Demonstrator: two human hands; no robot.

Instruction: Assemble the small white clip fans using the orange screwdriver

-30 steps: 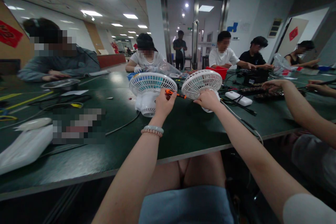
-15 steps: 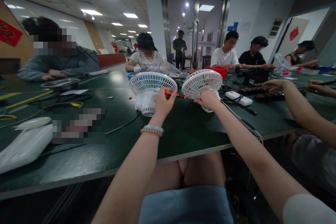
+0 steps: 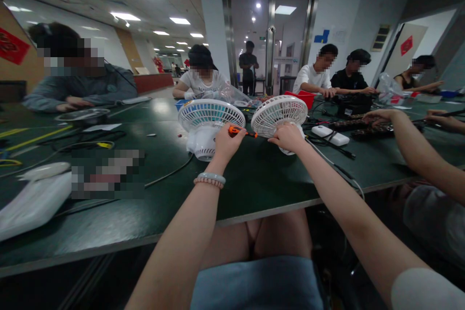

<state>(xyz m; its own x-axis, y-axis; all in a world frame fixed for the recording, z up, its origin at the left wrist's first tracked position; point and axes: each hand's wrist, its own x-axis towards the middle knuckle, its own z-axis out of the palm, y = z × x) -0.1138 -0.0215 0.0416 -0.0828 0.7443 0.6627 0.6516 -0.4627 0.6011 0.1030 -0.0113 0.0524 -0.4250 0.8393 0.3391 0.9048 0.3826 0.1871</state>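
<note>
An orange and black screwdriver (image 3: 248, 132) is held in my left hand (image 3: 228, 143), its shaft pointing right toward the other hand. Behind that hand stands a white fan (image 3: 203, 138) with a round slatted grille. My right hand (image 3: 288, 136) is closed at the back of a second white fan (image 3: 279, 110), just right of the screwdriver's tip. Its thumb and fingers are pressed together near the shaft; the exact contact is too small to tell. Both fans rest on the dark green table (image 3: 225, 198).
Right of the fans lie a white power bank (image 3: 330, 136) and cables. A red bin (image 3: 305, 99) and a blue bin (image 3: 181, 104) stand behind. A white package (image 3: 36, 203) lies at left. A neighbour's hand (image 3: 380, 117) reaches in from the right; several people sit around.
My hands and both fans stay almost in place. The screwdriver handle looks slightly turned in my left hand. A seated person in white at the back has shifted a little.
</note>
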